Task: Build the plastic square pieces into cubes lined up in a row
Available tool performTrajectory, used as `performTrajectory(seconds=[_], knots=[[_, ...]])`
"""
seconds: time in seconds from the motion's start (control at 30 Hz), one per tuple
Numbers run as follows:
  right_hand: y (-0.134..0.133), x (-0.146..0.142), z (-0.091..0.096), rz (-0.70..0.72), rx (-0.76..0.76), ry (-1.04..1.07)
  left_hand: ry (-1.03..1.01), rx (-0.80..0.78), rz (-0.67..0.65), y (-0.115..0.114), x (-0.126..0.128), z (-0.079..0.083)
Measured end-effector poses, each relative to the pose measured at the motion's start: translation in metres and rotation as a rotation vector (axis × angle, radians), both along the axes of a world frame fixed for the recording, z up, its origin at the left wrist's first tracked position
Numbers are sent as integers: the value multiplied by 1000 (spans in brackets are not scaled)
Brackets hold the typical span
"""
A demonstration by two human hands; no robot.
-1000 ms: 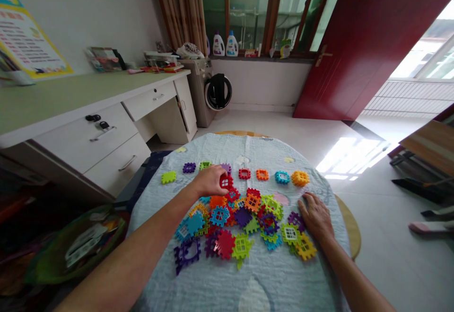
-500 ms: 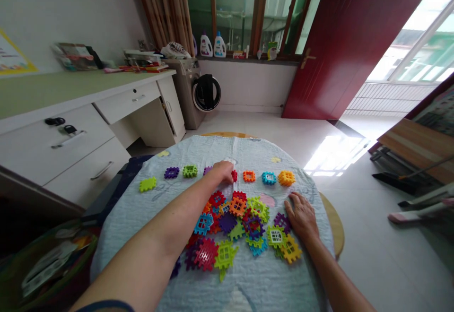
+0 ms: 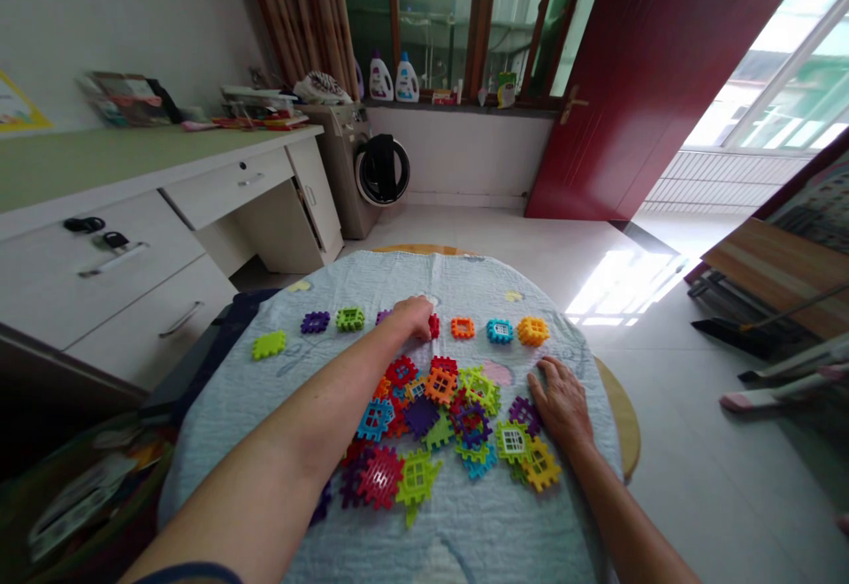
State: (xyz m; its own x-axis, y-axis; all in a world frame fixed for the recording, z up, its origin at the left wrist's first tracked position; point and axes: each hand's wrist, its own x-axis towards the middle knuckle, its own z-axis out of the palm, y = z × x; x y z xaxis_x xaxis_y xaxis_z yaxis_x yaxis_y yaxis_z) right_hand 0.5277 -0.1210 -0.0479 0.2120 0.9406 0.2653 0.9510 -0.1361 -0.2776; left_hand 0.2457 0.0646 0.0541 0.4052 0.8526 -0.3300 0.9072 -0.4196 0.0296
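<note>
My left hand point(image 3: 412, 315) reaches to the far row with its fingers closed on a red plastic building block point(image 3: 434, 326), mostly hidden behind them. In that row are purple point(image 3: 315, 322), green point(image 3: 350, 318), orange point(image 3: 462, 327), blue point(image 3: 500, 330) and yellow-orange point(image 3: 533, 331) notched blocks. A purple block also shows partly behind my left wrist. My right hand point(image 3: 562, 396) lies open on the cloth at the right, fingers spread, beside a purple block point(image 3: 523, 414). Between my arms spreads a mixed pile of blocks point(image 3: 421, 416).
A pale blue cloth point(image 3: 279, 416) covers the round table. A flat lime block point(image 3: 269, 345) sits at the left end of the row. Left of the table stand a basket point(image 3: 142, 513) and a white desk point(image 3: 179, 239); a washing machine point(image 3: 348, 168) is beyond.
The view has shifted slightly. My left hand stays at the red block in the row, and my right hand still rests on the cloth.
</note>
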Motion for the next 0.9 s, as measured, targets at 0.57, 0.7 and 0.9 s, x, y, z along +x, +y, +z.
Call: performTrajectory(seconds=[0.57, 0.7, 0.9], knots=[[-1, -3, 5, -14, -8, 14, -30, 20, -55, -3, -1, -7], [0, -1, 2, -5, -5, 21, -83, 88, -93, -9, -8, 0], [1, 0, 1, -8, 0, 30, -255, 199, -232, -53, -23, 16]])
